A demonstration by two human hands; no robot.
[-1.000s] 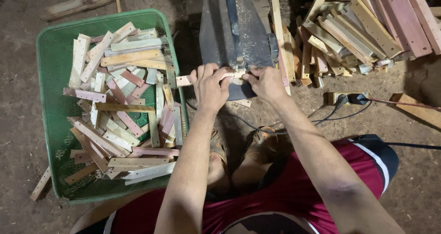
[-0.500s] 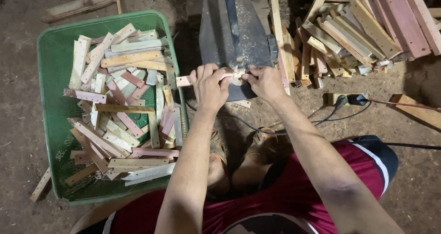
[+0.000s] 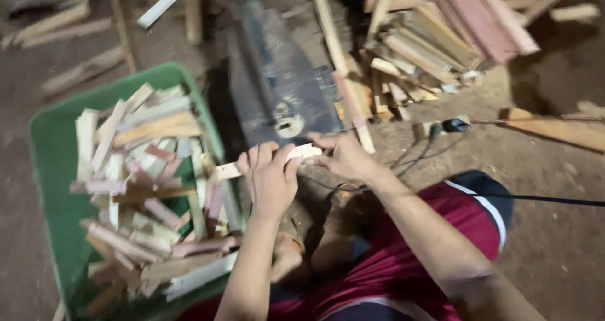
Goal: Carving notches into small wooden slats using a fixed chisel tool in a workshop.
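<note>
Both hands grip one short pale wooden strip (image 3: 302, 152) held level in front of a dark metal machine (image 3: 283, 87). My left hand (image 3: 271, 179) wraps the strip's left half, and its end sticks out toward the green tub (image 3: 47, 188). My right hand (image 3: 343, 157) pinches the right end, just below the machine's front edge. The tub to the left holds several cut wooden strips (image 3: 145, 188).
A stack of longer wooden slats (image 3: 435, 40) lies at the upper right. A black cable and plug (image 3: 450, 127) run across the dirt floor on the right. Loose boards (image 3: 75, 31) lie at the upper left. My bent legs in red shorts (image 3: 403, 264) are below.
The view has shifted and blurred, and the machine and tub now sit lower right in the frame. Both hands still hold the strip, now slightly clear of the machine's front.
</note>
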